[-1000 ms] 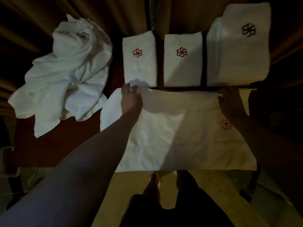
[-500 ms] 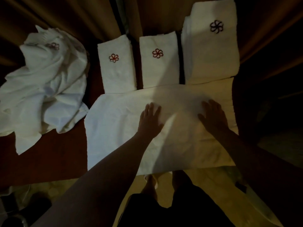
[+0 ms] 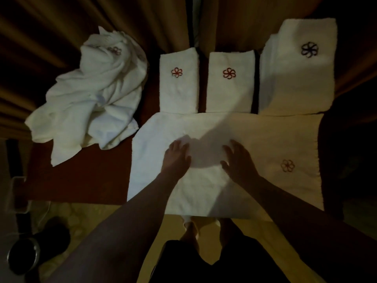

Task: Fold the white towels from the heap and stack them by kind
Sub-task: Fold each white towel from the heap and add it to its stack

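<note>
I have the white towel (image 3: 244, 152) spread flat at the near edge of the red-brown table (image 3: 81, 180), just in front of three folded stacks. My left hand (image 3: 177, 158) and right hand (image 3: 238, 160) lie flat on its middle, fingers spread, holding nothing. It looks soft, limp and light; I judge the outer corners the best place to pinch it.

arms: both forearms bare, no sleeves in view
left hand (image 3: 177, 158): bare, no glove, ring or watch visible
right hand (image 3: 239, 160): bare, same, nothing worn on wrist
lower garment (image 3: 210, 262): dark, looks like shorts, hem notched at centre; lighting too dim to tell colour beyond dark
feet (image 3: 191, 231): lower legs bare; footwear unclear
</note>
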The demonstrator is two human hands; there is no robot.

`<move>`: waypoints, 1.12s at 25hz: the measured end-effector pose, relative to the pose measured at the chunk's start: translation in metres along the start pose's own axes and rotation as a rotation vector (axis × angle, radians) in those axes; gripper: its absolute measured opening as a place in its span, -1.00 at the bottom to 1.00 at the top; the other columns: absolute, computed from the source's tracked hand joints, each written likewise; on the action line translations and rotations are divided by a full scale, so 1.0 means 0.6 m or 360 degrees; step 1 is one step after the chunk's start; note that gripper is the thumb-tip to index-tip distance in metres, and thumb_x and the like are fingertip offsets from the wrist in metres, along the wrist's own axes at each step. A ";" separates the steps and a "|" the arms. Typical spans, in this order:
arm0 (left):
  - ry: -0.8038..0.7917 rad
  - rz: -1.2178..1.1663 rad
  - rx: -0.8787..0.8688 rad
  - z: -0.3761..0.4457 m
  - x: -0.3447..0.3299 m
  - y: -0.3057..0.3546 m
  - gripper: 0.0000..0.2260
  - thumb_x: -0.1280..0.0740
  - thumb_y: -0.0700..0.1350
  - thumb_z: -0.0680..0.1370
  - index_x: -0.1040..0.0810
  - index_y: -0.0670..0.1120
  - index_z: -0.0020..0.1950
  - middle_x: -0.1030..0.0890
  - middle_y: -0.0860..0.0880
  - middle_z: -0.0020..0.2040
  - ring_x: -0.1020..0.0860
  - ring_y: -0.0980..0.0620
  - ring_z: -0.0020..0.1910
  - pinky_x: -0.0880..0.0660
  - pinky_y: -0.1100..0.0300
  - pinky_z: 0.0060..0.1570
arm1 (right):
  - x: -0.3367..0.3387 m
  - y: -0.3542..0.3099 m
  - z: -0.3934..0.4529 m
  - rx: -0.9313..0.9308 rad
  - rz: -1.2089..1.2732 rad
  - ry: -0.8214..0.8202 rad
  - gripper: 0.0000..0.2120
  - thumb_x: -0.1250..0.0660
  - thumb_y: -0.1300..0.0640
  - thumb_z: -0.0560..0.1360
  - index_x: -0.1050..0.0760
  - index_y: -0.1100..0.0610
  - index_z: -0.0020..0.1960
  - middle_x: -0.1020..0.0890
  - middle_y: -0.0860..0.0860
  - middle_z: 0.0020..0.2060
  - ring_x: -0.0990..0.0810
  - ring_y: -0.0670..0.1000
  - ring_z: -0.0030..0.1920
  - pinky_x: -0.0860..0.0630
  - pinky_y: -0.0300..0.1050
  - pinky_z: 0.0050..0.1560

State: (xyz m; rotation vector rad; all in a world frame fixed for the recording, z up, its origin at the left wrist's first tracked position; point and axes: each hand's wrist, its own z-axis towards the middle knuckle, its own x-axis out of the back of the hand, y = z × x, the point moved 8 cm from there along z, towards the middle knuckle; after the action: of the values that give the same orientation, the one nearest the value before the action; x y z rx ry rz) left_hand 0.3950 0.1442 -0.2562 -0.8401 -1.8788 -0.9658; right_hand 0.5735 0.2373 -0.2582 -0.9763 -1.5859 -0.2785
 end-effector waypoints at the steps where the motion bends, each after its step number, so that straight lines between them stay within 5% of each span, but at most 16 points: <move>1: 0.0071 0.0005 0.0025 -0.014 0.009 -0.031 -0.57 -0.20 -0.05 0.55 -0.44 -0.14 0.40 -0.39 -0.25 0.40 -0.36 -0.27 0.35 -0.40 -0.11 0.28 | -0.010 -0.029 0.008 0.0047 0.0012 -0.0026 -0.48 -0.51 0.09 0.33 -0.52 0.27 0.22 -0.51 0.33 0.22 -0.52 0.32 0.20 -0.51 0.22 0.13; 5: 0.0137 -0.0075 0.0305 -0.061 0.027 -0.141 -0.64 -0.27 -0.14 0.54 -0.50 -0.15 0.33 -0.38 -0.21 0.40 -0.33 -0.20 0.38 -0.37 -0.04 0.28 | -0.054 -0.119 0.038 0.0106 0.0046 -0.0224 -0.50 -0.51 0.07 0.29 -0.55 0.31 0.15 -0.55 0.35 0.14 -0.57 0.38 0.07 -0.58 0.24 -0.06; 8: 0.0438 -0.0237 0.0533 -0.085 0.066 -0.193 -0.76 -0.30 -0.18 0.54 -0.56 -0.17 0.20 -0.43 -0.20 0.34 -0.34 -0.17 0.35 -0.38 0.01 0.25 | -0.063 -0.180 0.057 0.0132 0.0029 -0.0224 -0.50 -0.24 -0.03 0.45 -0.49 0.29 0.25 -0.49 0.33 0.24 -0.50 0.36 0.18 -0.54 0.18 0.06; 11: 0.0637 -0.0718 0.0927 -0.090 0.091 -0.258 -0.73 -0.32 -0.17 0.53 -0.50 -0.15 0.23 -0.50 -0.16 0.24 -0.43 -0.13 0.25 -0.41 0.06 0.19 | -0.080 -0.217 0.074 0.0101 0.0097 -0.0225 -0.47 -0.28 0.01 0.52 -0.34 0.26 0.40 -0.33 0.29 0.39 -0.31 0.30 0.37 -0.33 0.13 0.30; 15: 0.0447 -0.1536 0.1337 -0.061 0.078 -0.307 -0.71 -0.34 -0.07 0.55 -0.49 -0.22 0.19 -0.54 -0.11 0.04 -0.52 -0.06 0.04 -0.41 0.17 -0.03 | -0.102 -0.248 0.084 -0.0003 0.0176 -0.0234 -0.49 -0.29 0.00 0.52 -0.36 0.25 0.38 -0.36 0.27 0.36 -0.31 0.30 0.35 -0.34 0.15 0.30; 18: 0.0214 -0.1830 0.1336 -0.037 0.067 -0.310 -0.64 -0.36 0.06 0.53 -0.58 -0.22 0.13 -0.63 -0.11 -0.05 -0.61 -0.08 -0.05 -0.52 0.10 -0.06 | -0.101 -0.261 0.084 -0.0063 0.0140 -0.0170 -0.53 -0.35 0.04 0.48 -0.42 0.23 0.31 -0.39 0.26 0.32 -0.35 0.30 0.31 -0.41 0.14 0.22; 20: 0.0546 -0.1907 0.1193 -0.017 0.090 -0.326 -0.64 -0.31 0.04 0.57 -0.55 -0.19 0.22 -0.64 -0.09 -0.18 -0.63 -0.01 -0.18 -0.52 0.18 0.07 | -0.095 -0.263 0.083 -0.0058 0.0157 -0.0065 -0.57 -0.37 0.06 0.44 -0.48 0.25 0.23 -0.45 0.28 0.25 -0.41 0.33 0.24 -0.48 0.19 0.12; 22: 0.0611 -0.1759 0.1030 -0.001 0.103 -0.338 -0.83 -0.34 -0.02 0.56 -0.58 -0.12 -0.03 -0.52 -0.09 -0.30 -0.52 0.01 -0.29 -0.47 0.21 -0.05 | -0.092 -0.263 0.088 -0.0066 0.0168 -0.0012 -0.62 -0.38 0.08 0.42 -0.50 0.23 0.17 -0.48 0.26 0.19 -0.44 0.32 0.20 -0.50 0.19 0.07; 24: 0.0486 -0.1620 0.0948 0.000 0.121 -0.322 -0.82 -0.44 -0.06 0.47 -0.51 -0.12 -0.18 -0.49 -0.09 -0.26 -0.46 0.03 -0.26 -0.44 0.16 -0.21 | -0.089 -0.261 0.095 -0.0145 0.0177 -0.0020 -0.66 -0.37 0.09 0.42 -0.49 0.20 0.15 -0.48 0.21 0.16 -0.42 0.27 0.21 -0.48 0.15 0.08; 28: 0.0525 -0.1268 0.0694 0.012 0.143 -0.314 -0.83 -0.34 -0.19 0.53 -0.56 -0.17 0.11 -0.59 -0.07 -0.06 -0.55 0.02 -0.08 -0.47 0.25 -0.10 | -0.079 -0.275 0.121 -0.0132 0.0078 0.0070 -0.62 -0.34 0.10 0.43 -0.46 0.20 0.21 -0.46 0.21 0.18 -0.40 0.27 0.23 -0.46 0.16 0.11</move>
State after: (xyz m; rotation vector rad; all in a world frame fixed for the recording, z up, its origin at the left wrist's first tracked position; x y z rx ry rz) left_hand 0.2003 0.0757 -0.2381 0.3512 -2.0268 -1.0016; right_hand 0.4029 0.1626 -0.2665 -1.0648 -1.5181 -0.3320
